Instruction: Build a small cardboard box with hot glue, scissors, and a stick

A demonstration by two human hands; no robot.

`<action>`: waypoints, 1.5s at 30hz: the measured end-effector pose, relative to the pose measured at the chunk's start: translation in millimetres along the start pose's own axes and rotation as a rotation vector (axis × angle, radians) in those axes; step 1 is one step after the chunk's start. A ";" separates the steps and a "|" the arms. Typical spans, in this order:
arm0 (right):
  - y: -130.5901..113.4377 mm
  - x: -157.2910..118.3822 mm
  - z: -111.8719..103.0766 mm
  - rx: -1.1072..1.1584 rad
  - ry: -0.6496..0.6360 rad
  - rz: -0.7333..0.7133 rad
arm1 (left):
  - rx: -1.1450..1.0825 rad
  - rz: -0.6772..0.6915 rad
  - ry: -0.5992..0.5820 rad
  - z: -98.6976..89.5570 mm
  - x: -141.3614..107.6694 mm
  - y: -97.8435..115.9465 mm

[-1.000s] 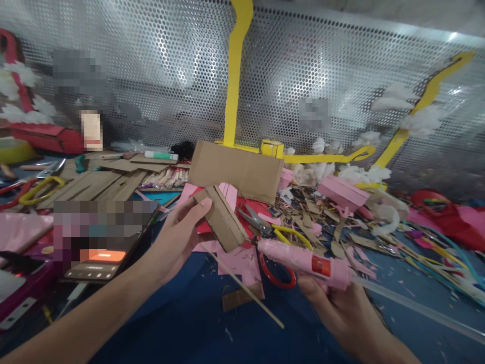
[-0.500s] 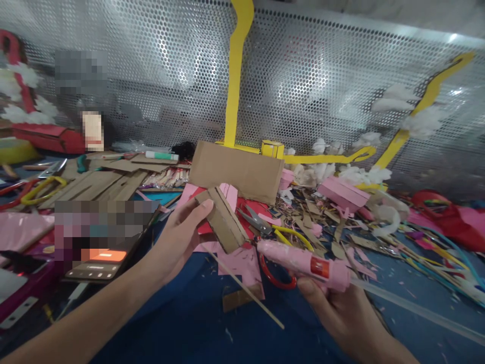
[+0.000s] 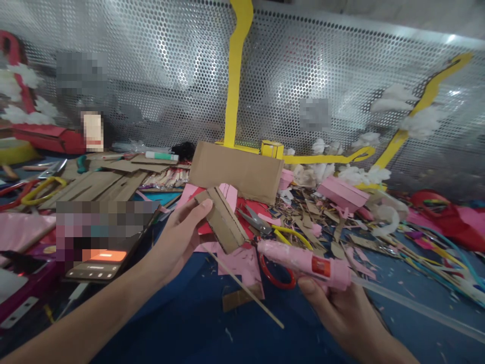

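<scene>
My left hand [image 3: 182, 232] pinches a small folded cardboard piece [image 3: 226, 220] between thumb and fingers, its long edges tilted down to the right. My right hand [image 3: 337, 308] is wrapped round a pink glue gun [image 3: 299, 258] with a red patch on its side. A long clear glue stick [image 3: 417, 303] runs out of the gun's back end. The gun's nozzle points left, close to the cardboard's lower right corner; whether they touch, I cannot tell. Scissors [image 3: 261, 222] with yellow and red handles lie just behind the gun, partly covered by it.
Behind my hands stands a cardboard panel [image 3: 237, 169]. A thin wooden stick [image 3: 246, 288] and pink paper [image 3: 238, 265] lie below the cardboard piece. A phone [image 3: 102, 265] is at the left. Paper and cardboard scraps [image 3: 303, 212] spread to the right, before a perforated metal screen [image 3: 170, 76].
</scene>
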State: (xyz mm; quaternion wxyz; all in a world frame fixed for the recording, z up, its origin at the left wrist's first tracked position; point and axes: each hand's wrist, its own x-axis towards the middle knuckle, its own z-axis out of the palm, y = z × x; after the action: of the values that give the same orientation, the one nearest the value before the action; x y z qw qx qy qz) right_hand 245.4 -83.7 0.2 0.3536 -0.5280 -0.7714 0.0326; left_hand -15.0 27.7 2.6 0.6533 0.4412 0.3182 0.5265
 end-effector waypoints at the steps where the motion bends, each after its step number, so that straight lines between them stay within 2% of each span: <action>1: -0.2 0.2 -0.3 0.003 -0.010 0.005 | 0.001 0.000 -0.004 -0.7 0.1 -0.7; 6: -0.8 1.2 -1.3 0.054 -0.086 0.031 | 0.003 -0.013 -0.027 -0.7 -0.8 -2.1; 14: -2.8 3.6 -1.1 0.054 -0.050 0.037 | 0.009 -0.014 -0.001 0.8 -0.6 0.7; 20: -0.6 3.2 0.4 0.086 -0.089 0.037 | -0.002 -0.027 -0.034 -0.7 -0.9 -3.1; 24: 1.6 -0.7 1.9 0.073 -0.065 0.027 | 0.039 -0.066 -0.048 -1.6 -1.4 -4.9; 30: 1.3 -0.1 1.1 0.076 -0.082 0.057 | 0.059 -0.051 -0.089 -3.4 -2.6 -7.9; 45: -0.9 3.6 0.6 0.017 -0.051 -0.001 | 0.097 -0.041 -0.143 -1.8 -5.9 -9.0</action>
State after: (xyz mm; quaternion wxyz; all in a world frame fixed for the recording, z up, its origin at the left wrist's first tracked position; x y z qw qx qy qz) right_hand 243.6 -80.8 1.9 0.3383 -0.5237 -0.7801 0.0527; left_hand -14.3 21.9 -6.6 0.6627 0.5025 0.3047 0.4641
